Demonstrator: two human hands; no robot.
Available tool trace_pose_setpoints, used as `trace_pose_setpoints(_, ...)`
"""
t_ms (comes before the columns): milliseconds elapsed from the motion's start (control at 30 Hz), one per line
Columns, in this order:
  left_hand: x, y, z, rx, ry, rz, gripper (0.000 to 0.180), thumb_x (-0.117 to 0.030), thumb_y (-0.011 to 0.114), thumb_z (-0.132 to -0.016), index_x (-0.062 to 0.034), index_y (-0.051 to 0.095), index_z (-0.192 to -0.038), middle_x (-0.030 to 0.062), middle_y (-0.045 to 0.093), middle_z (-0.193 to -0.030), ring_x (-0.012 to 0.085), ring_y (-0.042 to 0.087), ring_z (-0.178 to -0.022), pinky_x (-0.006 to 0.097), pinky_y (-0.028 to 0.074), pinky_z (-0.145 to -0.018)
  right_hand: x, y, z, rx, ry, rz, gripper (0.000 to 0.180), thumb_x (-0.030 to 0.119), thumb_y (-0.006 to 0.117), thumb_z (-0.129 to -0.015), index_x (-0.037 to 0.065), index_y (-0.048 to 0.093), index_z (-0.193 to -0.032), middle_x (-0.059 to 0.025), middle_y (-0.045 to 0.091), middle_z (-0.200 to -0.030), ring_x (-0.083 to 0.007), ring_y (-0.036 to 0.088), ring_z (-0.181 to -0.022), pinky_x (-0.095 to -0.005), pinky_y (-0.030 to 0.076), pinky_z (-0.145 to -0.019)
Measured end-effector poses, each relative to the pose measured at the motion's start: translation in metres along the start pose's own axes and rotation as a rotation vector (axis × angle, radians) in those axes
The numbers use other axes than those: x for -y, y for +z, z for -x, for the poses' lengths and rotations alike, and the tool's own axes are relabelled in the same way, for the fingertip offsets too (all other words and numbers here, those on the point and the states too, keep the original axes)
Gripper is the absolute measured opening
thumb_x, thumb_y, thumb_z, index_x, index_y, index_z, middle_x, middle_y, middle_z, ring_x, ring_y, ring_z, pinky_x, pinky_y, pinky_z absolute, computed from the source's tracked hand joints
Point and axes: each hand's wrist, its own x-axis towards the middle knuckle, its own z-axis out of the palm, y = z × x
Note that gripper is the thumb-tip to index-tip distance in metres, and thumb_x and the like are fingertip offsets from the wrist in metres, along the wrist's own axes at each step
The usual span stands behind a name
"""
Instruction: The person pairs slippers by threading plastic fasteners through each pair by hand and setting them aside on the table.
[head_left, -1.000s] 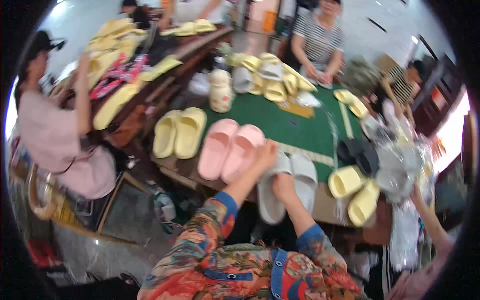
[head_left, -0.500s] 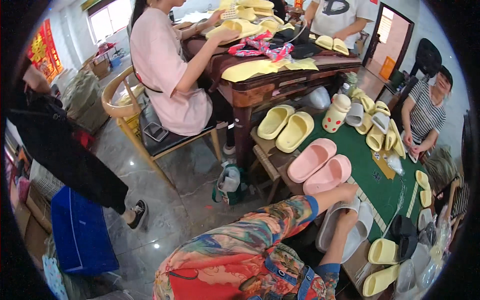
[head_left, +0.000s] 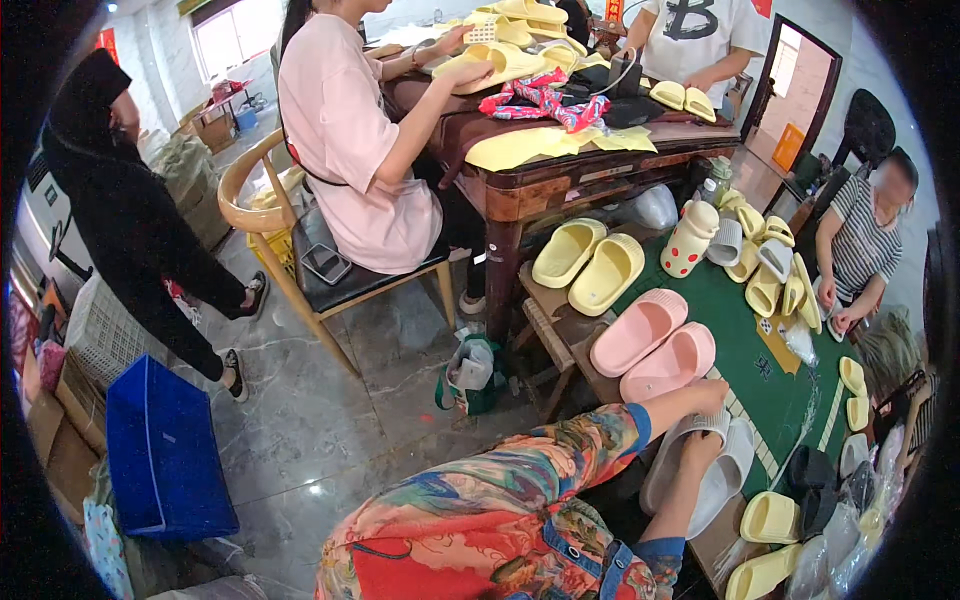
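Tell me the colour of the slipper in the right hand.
The slipper is light grey, clearest in the head view.

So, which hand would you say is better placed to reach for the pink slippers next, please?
Probably the left hand: it is right next to the pink slippers, while the right hand is farther from them, at the opening of a grey slipper.

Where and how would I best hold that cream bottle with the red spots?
I'd take the cream bottle around its spotted body, below the lid, thumb and fingers on opposite sides. It stands upright and looks rounded, so a wrapping hand should suit. Coming from the wearer's side seems best: a grey slipper crowds its right.
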Motion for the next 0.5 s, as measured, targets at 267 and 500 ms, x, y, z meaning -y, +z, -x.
trace_pose_setpoints(267, -0.01, -0.015, 0.008, 0.138, 0.034, -0.03, 0.018, -0.019, 0.054, -0.074, -0.0052, 0.055, -0.085, 0.0167, 0.061, -0.084, 0.0322, 0.06, -0.079, 0.041, 0.046, -0.066, 0.009, -0.006, -0.008, 0.167, 0.561, -0.711, 0.01, 0.002, 0.053, -0.079, -0.003, 0.057, -0.088, -0.0033, 0.056, -0.072, -0.0098, 0.049, -0.054, -0.0245, 0.039, -0.044)
trace_pose_setpoints(500, -0.005, -0.007, 0.006, 0.007, 0.008, 0.093, 0.017, -0.021, 0.054, -0.074, -0.0066, 0.054, -0.084, 0.0152, 0.061, -0.084, 0.0318, 0.059, -0.08, 0.04, 0.046, -0.067, -0.061, 0.045, -0.01, 0.068, 0.443, -0.623, 0.017, 0.002, 0.054, -0.078, -0.002, 0.058, -0.094, -0.0027, 0.056, -0.077, -0.0099, 0.048, -0.059, -0.0246, 0.039, -0.05)
